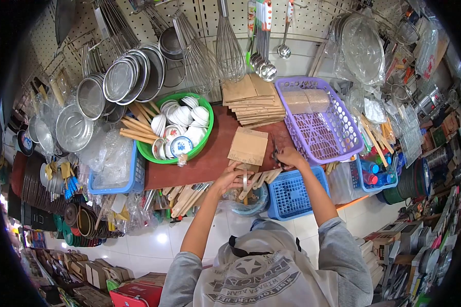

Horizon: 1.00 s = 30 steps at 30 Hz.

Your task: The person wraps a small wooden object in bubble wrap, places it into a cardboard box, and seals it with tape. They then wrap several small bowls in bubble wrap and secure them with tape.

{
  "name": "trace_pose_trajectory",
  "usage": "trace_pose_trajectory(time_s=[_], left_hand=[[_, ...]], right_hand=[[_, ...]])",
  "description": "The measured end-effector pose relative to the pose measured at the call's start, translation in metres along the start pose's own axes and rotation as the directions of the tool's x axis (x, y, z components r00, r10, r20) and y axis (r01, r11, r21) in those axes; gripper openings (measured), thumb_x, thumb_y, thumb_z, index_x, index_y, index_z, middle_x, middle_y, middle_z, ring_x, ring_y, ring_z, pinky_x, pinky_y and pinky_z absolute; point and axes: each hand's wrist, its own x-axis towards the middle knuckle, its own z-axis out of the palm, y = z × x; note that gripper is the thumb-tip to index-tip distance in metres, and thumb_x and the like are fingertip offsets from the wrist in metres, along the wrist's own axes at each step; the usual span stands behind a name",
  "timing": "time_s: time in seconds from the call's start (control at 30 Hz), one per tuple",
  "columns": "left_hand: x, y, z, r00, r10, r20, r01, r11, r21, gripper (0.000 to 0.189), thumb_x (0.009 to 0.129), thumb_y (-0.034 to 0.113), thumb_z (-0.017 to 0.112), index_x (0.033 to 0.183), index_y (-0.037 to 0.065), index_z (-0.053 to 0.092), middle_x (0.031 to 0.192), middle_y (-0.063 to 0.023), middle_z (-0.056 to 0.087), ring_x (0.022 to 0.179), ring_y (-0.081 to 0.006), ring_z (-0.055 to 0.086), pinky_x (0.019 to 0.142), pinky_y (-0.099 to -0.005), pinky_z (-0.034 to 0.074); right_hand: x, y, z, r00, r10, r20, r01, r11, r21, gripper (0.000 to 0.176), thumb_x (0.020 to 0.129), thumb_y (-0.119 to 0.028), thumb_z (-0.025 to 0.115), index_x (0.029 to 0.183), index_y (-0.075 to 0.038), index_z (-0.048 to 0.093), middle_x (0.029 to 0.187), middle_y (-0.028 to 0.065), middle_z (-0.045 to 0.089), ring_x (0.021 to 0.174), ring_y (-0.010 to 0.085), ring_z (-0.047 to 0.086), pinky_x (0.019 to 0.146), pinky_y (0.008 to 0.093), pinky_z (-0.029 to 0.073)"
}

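Observation:
On the red-brown tabletop (223,135) lies a folded piece of brown cardboard (249,145) with handwriting along its near edge. My left hand (229,179) is at its near edge, the fingers curled around what looks like a roll of tape (245,180), seen edge-on. To the right of the cardboard, my right hand (291,157) is closed on dark-handled scissors (276,154). Their blades point away from me and are partly hard to make out. A stack of flat brown cardboard pieces (254,100) sits just beyond.
A green basin (208,134) of small white bowls and wooden-handled items stands left. At right is a purple basket (320,134); a blue basket (292,197) is below the table edge. Whisks (230,48), strainers (120,82) and ladles (284,50) hang at the back.

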Motion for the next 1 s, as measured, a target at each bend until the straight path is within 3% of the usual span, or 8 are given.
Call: trace_pose_trajectory(time_s=[0.1, 0.2, 0.3, 0.4, 0.43, 0.63, 0.87, 1.0], left_hand=[[-0.001, -0.001, -0.002, 1.000, -0.010, -0.004, 0.010, 0.999, 0.031, 0.057, 0.096, 0.018, 0.057, 0.144, 0.009, 0.030, 0.121, -0.0137, 0.066, 0.092, -0.0249, 0.072, 0.073, -0.0331, 0.060], [0.000, -0.004, -0.005, 1.000, -0.010, 0.004, 0.010, 0.999, 0.051, 0.056, 0.095, 0.019, 0.059, 0.143, 0.008, 0.033, 0.120, -0.0127, 0.067, 0.090, -0.0247, 0.072, 0.071, -0.0317, 0.059], [0.001, -0.006, -0.007, 1.000, 0.008, 0.016, -0.009, 0.999, 0.052, 0.054, 0.095, 0.019, 0.059, 0.143, 0.009, 0.035, 0.119, -0.0116, 0.067, 0.088, -0.0240, 0.072, 0.067, -0.0296, 0.058], [0.000, -0.004, -0.005, 1.000, 0.005, 0.024, -0.006, 0.998, 0.056, 0.054, 0.095, 0.019, 0.060, 0.143, 0.010, 0.035, 0.119, -0.0116, 0.067, 0.088, -0.0233, 0.072, 0.068, -0.0294, 0.057], [-0.001, -0.004, -0.004, 1.000, -0.001, 0.025, -0.001, 0.998, 0.059, 0.055, 0.095, 0.019, 0.060, 0.143, 0.010, 0.036, 0.119, -0.0119, 0.067, 0.088, -0.0232, 0.072, 0.069, -0.0296, 0.057], [0.000, -0.005, 0.004, 1.000, -0.002, 0.014, 0.001, 0.998, 0.070, 0.057, 0.093, 0.021, 0.064, 0.142, 0.010, 0.036, 0.122, -0.0128, 0.065, 0.092, -0.0230, 0.071, 0.074, -0.0326, 0.057], [0.002, -0.011, 0.007, 1.000, 0.005, -0.011, -0.005, 0.999, 0.040, 0.059, 0.092, 0.021, 0.064, 0.142, 0.008, 0.035, 0.122, -0.0121, 0.066, 0.092, -0.0238, 0.071, 0.075, -0.0324, 0.056], [-0.005, -0.005, 0.011, 1.000, 0.006, -0.014, -0.006, 0.999, 0.050, 0.060, 0.092, 0.023, 0.063, 0.143, 0.009, 0.034, 0.122, -0.0121, 0.066, 0.093, -0.0239, 0.071, 0.081, -0.0351, 0.055]], right_hand=[[0.003, 0.013, 0.004, 0.944, -0.320, -0.077, 0.326, 0.942, 0.079, 0.026, 0.084, -0.026, 0.065, 0.092, -0.001, 0.067, 0.071, 0.0078, 0.067, 0.058, 0.0154, 0.064, 0.054, 0.0291, 0.051], [0.008, 0.017, 0.011, 0.836, -0.548, 0.022, 0.524, 0.811, 0.262, 0.029, 0.081, -0.022, 0.073, 0.100, -0.004, 0.064, 0.074, 0.0057, 0.067, 0.066, 0.0133, 0.065, 0.059, 0.0299, 0.050], [-0.005, 0.005, 0.026, 0.774, -0.627, -0.086, 0.624, 0.779, -0.060, 0.040, 0.076, -0.034, 0.083, 0.099, -0.009, 0.062, 0.071, 0.0013, 0.063, 0.062, 0.0133, 0.060, 0.057, 0.0327, 0.046], [-0.012, -0.006, 0.041, 0.738, -0.639, -0.217, 0.570, 0.763, -0.306, 0.041, 0.072, -0.034, 0.084, 0.100, -0.012, 0.063, 0.072, 0.0038, 0.065, 0.063, 0.0221, 0.064, 0.060, 0.0362, 0.047], [-0.013, -0.009, 0.043, 0.769, -0.599, -0.224, 0.516, 0.788, -0.337, 0.037, 0.072, -0.027, 0.081, 0.101, -0.013, 0.063, 0.073, 0.0068, 0.066, 0.068, 0.0301, 0.066, 0.062, 0.0388, 0.049], [0.001, -0.005, 0.038, 0.731, -0.641, -0.234, 0.537, 0.752, -0.384, 0.027, 0.074, -0.017, 0.072, 0.099, -0.012, 0.064, 0.072, 0.0079, 0.066, 0.069, 0.0319, 0.067, 0.064, 0.0411, 0.050], [-0.030, -0.029, -0.006, 0.850, -0.495, 0.182, 0.526, 0.819, -0.230, 0.033, 0.078, -0.036, 0.078, 0.096, -0.010, 0.066, 0.072, 0.0030, 0.061, 0.069, 0.0164, 0.059, 0.064, 0.0329, 0.045], [-0.028, -0.028, -0.031, 0.840, -0.326, 0.433, 0.454, 0.860, -0.234, 0.039, 0.078, -0.042, 0.079, 0.096, -0.010, 0.067, 0.073, -0.0013, 0.060, 0.069, 0.0107, 0.056, 0.059, 0.0285, 0.043]])
